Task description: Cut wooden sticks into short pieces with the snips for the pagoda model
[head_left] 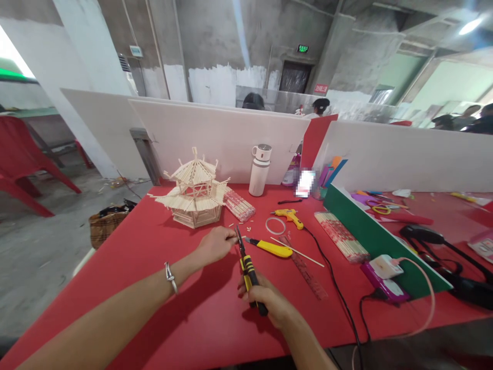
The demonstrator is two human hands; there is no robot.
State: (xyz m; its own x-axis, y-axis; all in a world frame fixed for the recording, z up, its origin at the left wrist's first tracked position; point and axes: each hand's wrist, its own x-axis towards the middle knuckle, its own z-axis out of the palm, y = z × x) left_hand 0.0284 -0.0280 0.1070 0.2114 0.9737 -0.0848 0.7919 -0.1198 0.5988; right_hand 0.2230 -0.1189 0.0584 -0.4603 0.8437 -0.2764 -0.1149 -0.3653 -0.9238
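My right hand (265,298) is wrapped round the yellow-and-black handles of a pair of pliers (248,270), whose dark jaws point away from me. Fingers pinched, my left hand (217,244) is right beside the jaws on a thin wooden stick, mostly hidden; a pale end (243,237) shows past the jaws. To the right of the jaws lies a yellow utility knife (271,248). A long thin stick (308,256) and a clear ruler (308,277) are beyond it. A pagoda model (194,192) made of sticks stands behind my left hand.
On the red table (185,318) are a yellow glue gun (290,217) with a black cord, a tape ring (276,225), stick packs (239,204) (341,236), and a white bottle (260,172). A green board (377,241) and purple power strip (385,282) are at right.
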